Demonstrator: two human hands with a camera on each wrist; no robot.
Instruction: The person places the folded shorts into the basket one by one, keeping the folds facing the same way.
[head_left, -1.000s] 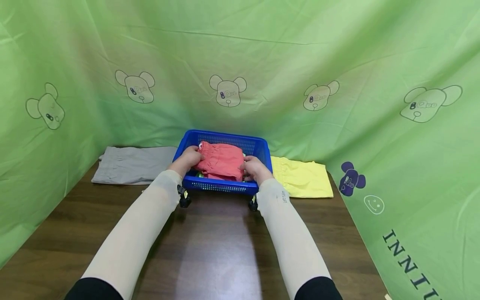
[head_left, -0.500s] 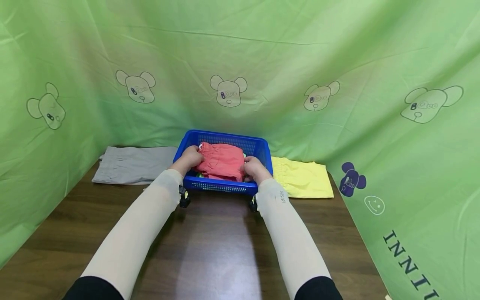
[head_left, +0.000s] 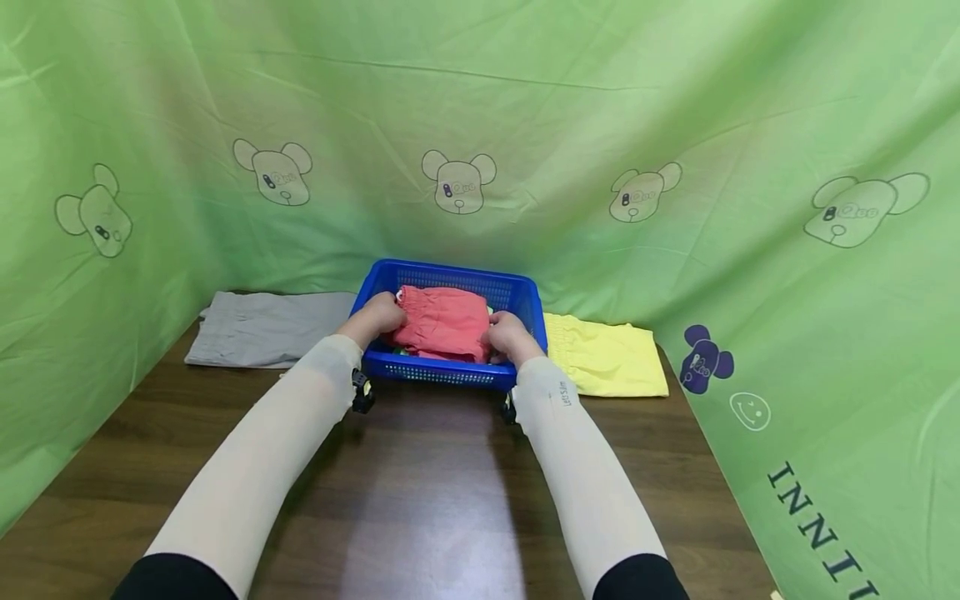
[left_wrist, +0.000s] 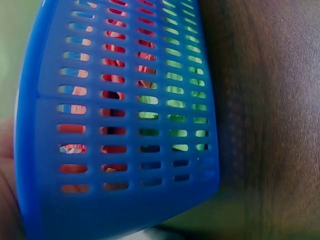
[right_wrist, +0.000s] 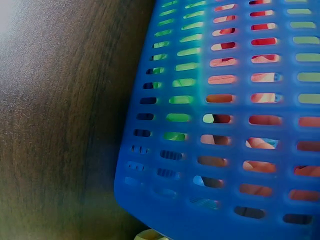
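Note:
In the head view a folded pair of red shorts (head_left: 444, 321) with a gathered waistband lies over green cloth inside a blue plastic basket (head_left: 442, 374). My left hand (head_left: 384, 313) grips the shorts at their left edge, beside the waistband. At the opposite edge my right hand (head_left: 508, 335) pinches the cloth, its fingertips partly hidden. Both wrist views look at the slotted basket wall (left_wrist: 125, 100) from outside. Through the slots of the right wrist view, green cloth (right_wrist: 181, 100) shows below the red.
Folded grey cloth (head_left: 262, 329) lies left of the basket, and folded yellow cloth (head_left: 607, 354) with a gathered band lies to its right. All stand on a dark wooden table (head_left: 431, 492). A green printed curtain (head_left: 555, 125) closes off the back and sides.
My left forearm has shifted slightly to the left. Both hands stay at the edges of the red shorts, which lie almost unmoved in the basket.

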